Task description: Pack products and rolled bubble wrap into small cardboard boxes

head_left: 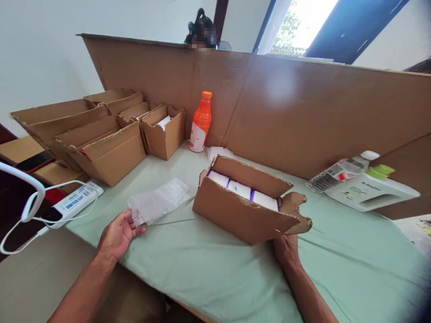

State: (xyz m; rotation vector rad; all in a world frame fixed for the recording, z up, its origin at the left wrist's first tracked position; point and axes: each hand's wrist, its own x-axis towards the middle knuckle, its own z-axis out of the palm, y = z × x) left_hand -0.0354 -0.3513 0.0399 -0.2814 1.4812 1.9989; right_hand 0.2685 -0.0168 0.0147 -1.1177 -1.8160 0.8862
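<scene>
Your left hand (117, 233) rests at the near left of the table, thumb and curled fingers lightly closed on the near corner of a bubble wrap sheet (158, 202) lying flat on the green cloth (202, 273). Your right hand (286, 249) is against the near wall of the open cardboard box (245, 215), at its right corner. The box hides its fingers, so you cannot tell whether it grips.

That box sits mid-table, just right of the wrap, with three white packs (239, 189) side by side inside. Farther off, an orange bottle (201, 121) stands against the cardboard screen (303, 112), with a small open carton (163, 134) and stacked cartons (97, 139) to its left. At the far right, a clear bottle (340, 172) and a white jug (367, 192) lie on their sides. A white power strip (76, 199) rests at the left edge.
</scene>
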